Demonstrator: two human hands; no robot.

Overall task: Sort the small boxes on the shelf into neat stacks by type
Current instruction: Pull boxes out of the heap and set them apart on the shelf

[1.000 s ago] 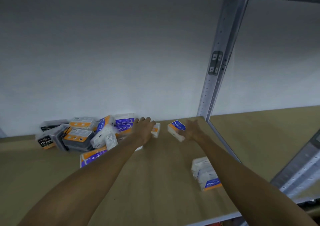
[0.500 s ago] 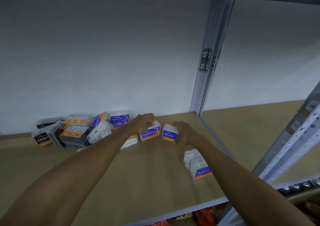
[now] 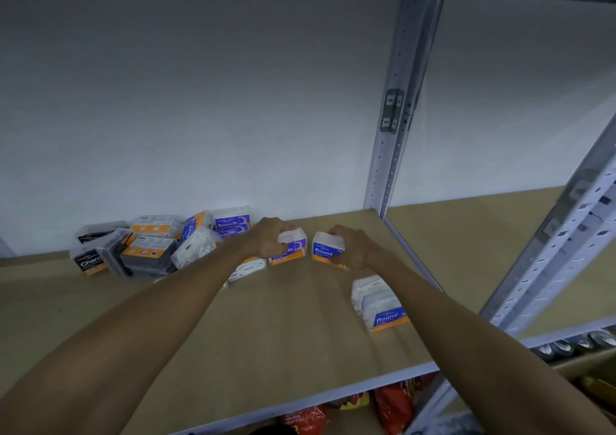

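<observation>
Left hand gripped a Smooth box; right hand gripped a Round box, both upright, labels frontward, mid-shelf. Two Round boxes stacked near the right edge.

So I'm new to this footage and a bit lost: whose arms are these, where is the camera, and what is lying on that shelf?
No machine here: a person wears a camera on the head, looking forward and down along both bare arms. The left hand grips a small box labelled Smooth; the right hand grips a box labelled Round. Both boxes sit low over the wooden shelf; whether they touch it is unclear. At the back left lies a jumbled pile of boxes, some dark, some white. To the right lies a small group of Round boxes. A metal upright stands behind.
</observation>
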